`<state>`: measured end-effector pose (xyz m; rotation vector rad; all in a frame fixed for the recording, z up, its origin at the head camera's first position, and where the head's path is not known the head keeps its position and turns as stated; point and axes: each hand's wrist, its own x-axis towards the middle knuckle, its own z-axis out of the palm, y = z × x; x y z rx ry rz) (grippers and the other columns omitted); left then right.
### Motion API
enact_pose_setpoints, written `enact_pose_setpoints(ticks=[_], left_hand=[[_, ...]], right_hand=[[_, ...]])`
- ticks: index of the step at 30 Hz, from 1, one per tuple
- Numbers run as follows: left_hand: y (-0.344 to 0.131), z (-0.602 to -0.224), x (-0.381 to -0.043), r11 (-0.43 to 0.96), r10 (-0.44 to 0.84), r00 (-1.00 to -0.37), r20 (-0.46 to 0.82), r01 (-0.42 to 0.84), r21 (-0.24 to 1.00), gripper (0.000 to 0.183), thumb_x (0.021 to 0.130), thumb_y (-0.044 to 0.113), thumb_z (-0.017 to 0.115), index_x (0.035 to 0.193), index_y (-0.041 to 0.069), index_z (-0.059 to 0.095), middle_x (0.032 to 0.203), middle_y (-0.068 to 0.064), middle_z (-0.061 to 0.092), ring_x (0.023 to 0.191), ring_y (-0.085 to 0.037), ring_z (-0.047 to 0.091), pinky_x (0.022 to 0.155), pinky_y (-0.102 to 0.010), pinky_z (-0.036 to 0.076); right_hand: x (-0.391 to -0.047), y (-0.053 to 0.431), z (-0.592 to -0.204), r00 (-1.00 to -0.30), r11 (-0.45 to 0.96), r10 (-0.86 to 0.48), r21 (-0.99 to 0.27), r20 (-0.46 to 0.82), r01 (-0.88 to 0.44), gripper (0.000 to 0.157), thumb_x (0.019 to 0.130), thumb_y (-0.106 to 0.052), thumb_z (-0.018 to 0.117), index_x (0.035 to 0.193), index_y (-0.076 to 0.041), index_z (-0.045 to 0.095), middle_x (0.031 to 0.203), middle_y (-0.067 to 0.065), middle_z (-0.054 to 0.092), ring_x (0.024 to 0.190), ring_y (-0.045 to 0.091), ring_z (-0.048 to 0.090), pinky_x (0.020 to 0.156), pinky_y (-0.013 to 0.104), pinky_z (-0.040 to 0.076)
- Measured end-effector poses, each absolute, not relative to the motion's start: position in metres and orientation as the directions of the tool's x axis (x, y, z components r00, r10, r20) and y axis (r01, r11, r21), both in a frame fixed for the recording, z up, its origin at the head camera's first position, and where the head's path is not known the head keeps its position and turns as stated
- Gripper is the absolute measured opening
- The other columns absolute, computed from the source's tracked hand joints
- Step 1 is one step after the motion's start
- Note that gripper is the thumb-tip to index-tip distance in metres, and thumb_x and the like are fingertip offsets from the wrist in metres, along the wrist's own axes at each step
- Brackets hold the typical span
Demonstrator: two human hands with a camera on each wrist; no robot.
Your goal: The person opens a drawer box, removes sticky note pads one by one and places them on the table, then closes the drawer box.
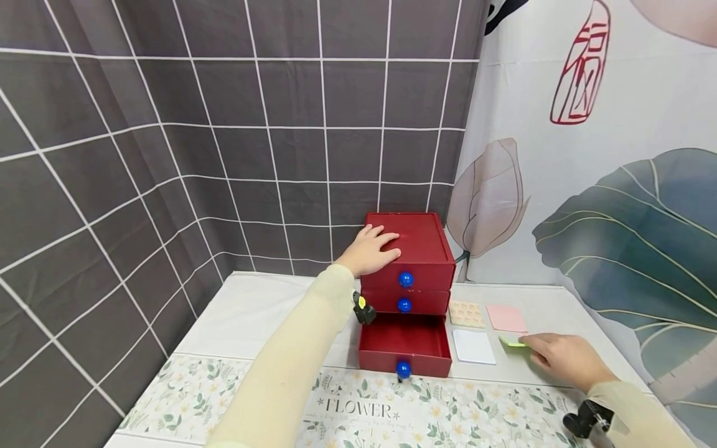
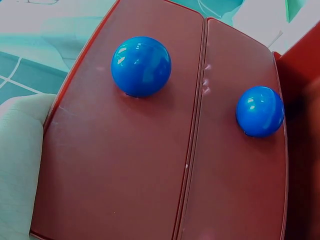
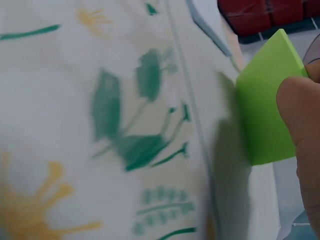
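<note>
A small red drawer cabinet (image 1: 422, 239) with blue ball knobs stands at the back of the table. My left hand (image 1: 368, 251) rests on its top near the left edge, fingers spread. Two closed drawer fronts (image 2: 135, 145) fill the left wrist view. The bottom drawer (image 1: 372, 361) is pulled out, and no item shows inside. At the right, my right hand (image 1: 574, 361) pinches a green sticky note pad (image 3: 265, 107) between thumb and fingers. In the right wrist view the pad is tilted up off the white table surface.
Between cabinet and right hand lie a white note pad (image 1: 473, 346), a patterned beige pad (image 1: 466, 314) and a pink pad (image 1: 506, 318). A floral mat (image 1: 358, 429) covers the table's front. Grey checked curtain (image 1: 291, 155) hangs behind and at left.
</note>
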<state>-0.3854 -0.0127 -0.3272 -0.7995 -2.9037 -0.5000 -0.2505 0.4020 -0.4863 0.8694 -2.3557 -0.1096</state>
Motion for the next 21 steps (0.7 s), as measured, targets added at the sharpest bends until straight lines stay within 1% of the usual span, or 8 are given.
enact_pose_setpoints(ticks=[3,5,7,11,16,18,21], left_hand=[[-0.013,-0.327,-0.385,0.809,0.487,-0.856,0.174,0.517,0.280,0.055,0.089,0.051,0.044,0.139,0.028,0.040,0.146,-0.006,0.029,0.136,-0.028,0.011,0.108,-0.044,0.016],[-0.013,-0.327,-0.385,0.808,0.488,-0.855,0.177,0.519,0.279,0.054,0.089,0.050,0.044,0.139,0.028,0.040,0.146,-0.007,0.029,0.136,-0.028,0.011,0.108,-0.043,0.016],[-0.013,-0.326,-0.384,0.808,0.487,-0.855,0.179,0.518,0.281,0.054,0.089,0.050,0.044,0.139,0.028,0.040,0.146,-0.006,0.029,0.136,-0.028,0.011,0.108,-0.043,0.016],[-0.013,-0.326,-0.384,0.808,0.486,-0.856,0.178,0.517,0.283,0.054,0.089,0.050,0.044,0.139,0.028,0.040,0.146,-0.006,0.029,0.137,-0.027,0.011,0.109,-0.042,0.015],[-0.014,-0.325,-0.383,0.802,0.497,-0.851,0.172,0.526,0.282,0.054,0.090,0.049,0.044,0.139,0.027,0.040,0.146,-0.006,0.029,0.137,-0.025,0.011,0.110,-0.039,0.008],[-0.014,-0.325,-0.383,0.802,0.498,-0.850,0.171,0.526,0.282,0.054,0.090,0.049,0.045,0.139,0.027,0.040,0.146,-0.006,0.029,0.137,-0.025,0.012,0.110,-0.039,0.009],[-0.013,-0.325,-0.383,0.803,0.494,-0.852,0.173,0.523,0.284,0.055,0.089,0.050,0.044,0.139,0.027,0.040,0.146,-0.006,0.029,0.137,-0.027,0.011,0.109,-0.042,0.013]], right_hand=[[-0.248,0.401,-0.491,-0.602,0.780,-0.614,0.275,0.510,-0.563,0.031,0.067,-0.021,0.069,0.098,-0.016,0.069,0.085,0.000,0.069,0.072,0.018,0.066,0.056,0.036,0.051],[-0.247,0.400,-0.493,-0.620,0.786,-0.609,0.273,0.496,-0.554,0.035,0.064,-0.020,0.072,0.099,-0.017,0.069,0.087,0.000,0.069,0.075,0.017,0.066,0.058,0.036,0.052],[-0.245,0.397,-0.494,-0.644,0.797,-0.597,0.263,0.479,-0.543,0.036,0.063,-0.020,0.073,0.099,-0.017,0.070,0.089,0.000,0.069,0.077,0.018,0.066,0.060,0.037,0.052],[-0.241,0.391,-0.494,-0.696,0.819,-0.571,0.241,0.435,-0.521,0.034,0.066,-0.022,0.072,0.100,-0.015,0.071,0.094,0.000,0.069,0.082,0.019,0.066,0.065,0.039,0.052],[-0.237,0.388,-0.497,-0.747,0.830,-0.557,0.234,0.363,-0.506,0.032,0.069,-0.026,0.073,0.099,-0.016,0.071,0.099,0.000,0.067,0.088,0.019,0.064,0.069,0.039,0.051],[-0.236,0.389,-0.499,-0.755,0.830,-0.557,0.235,0.346,-0.505,0.032,0.069,-0.027,0.073,0.099,-0.017,0.071,0.101,0.000,0.066,0.089,0.019,0.064,0.069,0.038,0.052],[-0.235,0.390,-0.501,-0.757,0.831,-0.556,0.229,0.342,-0.507,0.031,0.069,-0.027,0.073,0.099,-0.018,0.071,0.102,0.000,0.066,0.089,0.019,0.063,0.068,0.038,0.052]])
